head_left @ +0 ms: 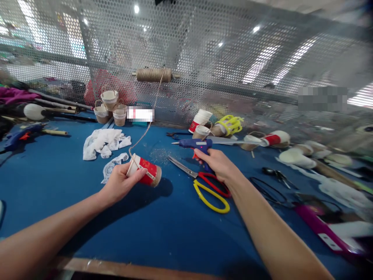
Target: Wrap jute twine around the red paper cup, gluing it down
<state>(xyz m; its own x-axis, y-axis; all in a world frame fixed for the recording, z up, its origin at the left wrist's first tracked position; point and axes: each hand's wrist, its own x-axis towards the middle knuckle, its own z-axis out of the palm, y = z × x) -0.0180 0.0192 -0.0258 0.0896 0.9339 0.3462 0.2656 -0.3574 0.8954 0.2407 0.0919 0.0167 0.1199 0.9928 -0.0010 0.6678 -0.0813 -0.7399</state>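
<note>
My left hand (124, 181) grips a red and white paper cup (148, 171), tilted on its side above the blue table. Brown twine wraps the cup's base end, and a strand of twine (145, 134) runs from its rim up to a spool (154, 75). In my right hand (214, 163) is a blue glue gun (196, 143) with an orange trigger, its nozzle pointing left. Scissors (190, 173) with one red and one yellow handle lie below the glue gun, blades toward the cup. White lace (103, 143) lies beyond my left hand.
Small twine-wrapped cups (110, 100) are stacked at the back left. Paper cups (201, 119) and a yellow mesh piece (230, 124) stand at the back. A perforated metal screen (204, 50) rises behind. On the right lie a purple power strip (317, 225), cables and lace. Another blue glue gun (21, 136) lies left.
</note>
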